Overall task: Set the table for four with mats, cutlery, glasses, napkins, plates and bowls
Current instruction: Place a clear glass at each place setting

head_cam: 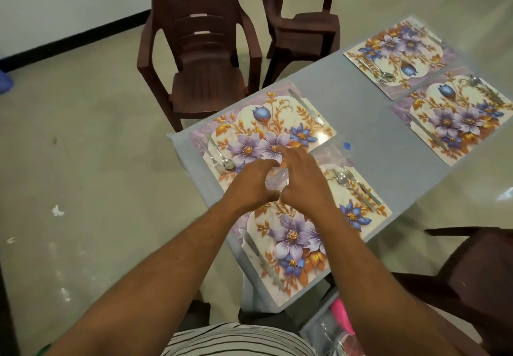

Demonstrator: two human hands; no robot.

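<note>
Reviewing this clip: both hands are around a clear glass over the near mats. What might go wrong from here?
1. The glass is transparent and held between the left hand and right hand above two mats; set on a mat edge, it might tip.
2. The fork and spoon lie close by; the left hand could knock them.
3. The near mat overhangs the table edge and could get dragged off.

A person's two bare forearms reach into view from below, uncovered from elbow to wrist, with no watch, ring or bracelet showing on the left hand (254,182) or the right hand (301,179). At the bottom edge, a white shirt (236,340) with thin dark horizontal stripes.
</note>
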